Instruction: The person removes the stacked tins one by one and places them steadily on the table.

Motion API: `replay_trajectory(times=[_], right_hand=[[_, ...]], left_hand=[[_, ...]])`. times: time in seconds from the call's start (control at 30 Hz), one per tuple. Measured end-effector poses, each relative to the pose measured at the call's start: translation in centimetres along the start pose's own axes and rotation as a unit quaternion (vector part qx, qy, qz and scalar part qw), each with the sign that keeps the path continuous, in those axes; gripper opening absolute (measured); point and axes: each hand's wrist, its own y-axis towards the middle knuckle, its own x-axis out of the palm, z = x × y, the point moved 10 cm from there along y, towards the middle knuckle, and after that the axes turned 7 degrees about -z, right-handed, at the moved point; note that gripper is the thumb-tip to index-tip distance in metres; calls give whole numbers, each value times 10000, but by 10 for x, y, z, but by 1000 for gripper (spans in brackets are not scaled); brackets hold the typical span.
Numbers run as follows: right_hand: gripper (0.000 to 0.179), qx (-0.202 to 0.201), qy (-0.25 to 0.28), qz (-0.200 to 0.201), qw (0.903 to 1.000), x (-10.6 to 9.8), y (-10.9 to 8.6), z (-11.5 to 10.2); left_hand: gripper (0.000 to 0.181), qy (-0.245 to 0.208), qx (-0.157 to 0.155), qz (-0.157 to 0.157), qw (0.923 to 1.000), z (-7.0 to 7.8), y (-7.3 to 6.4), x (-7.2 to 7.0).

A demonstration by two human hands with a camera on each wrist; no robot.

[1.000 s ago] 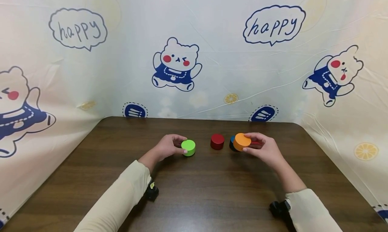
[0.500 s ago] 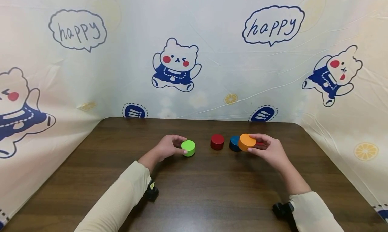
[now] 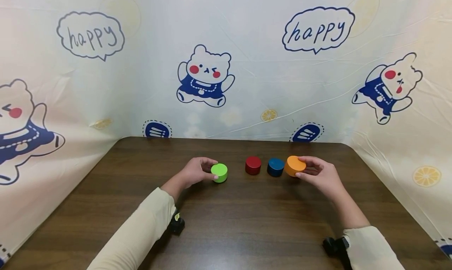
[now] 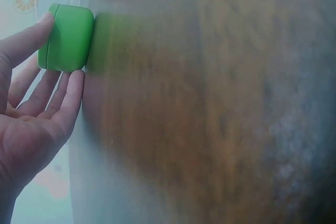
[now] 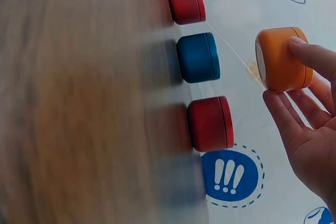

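My left hand point(image 3: 197, 172) pinches a small round green tin with a lid line point(image 3: 219, 173) at its side, thumb and fingertips on opposite sides. In the left wrist view the green tin point(image 4: 69, 38) stands on the tabletop. My right hand point(image 3: 321, 177) holds an orange tin point(image 3: 295, 166) between thumb and fingers. The right wrist view shows the orange tin point(image 5: 283, 59) lifted off the table, its pale underside visible. A red tin point(image 3: 253, 165) and a blue tin point(image 3: 275, 167) stand between the hands. A second red tin point(image 5: 211, 124) shows beyond the blue one, hidden in the head view.
The brown wooden table point(image 3: 229, 223) carries the row of tins near its far side. A printed cloth point(image 3: 247, 66) with bears and "happy" bubbles hangs behind and along both sides. Each wrist wears a small black camera, such as the right one point(image 3: 333, 246).
My right hand has moved to the right with the orange tin, off the blue tin, which now shows whole. The left hand and green tin stay in place.
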Motion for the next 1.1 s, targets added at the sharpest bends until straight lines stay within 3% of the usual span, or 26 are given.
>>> replay_trajectory(times=[1.1], right_hand=[[58, 208, -255, 258, 9991, -32, -14, 17]], left_hand=[[51, -74, 50, 3, 10000, 2, -2, 1]])
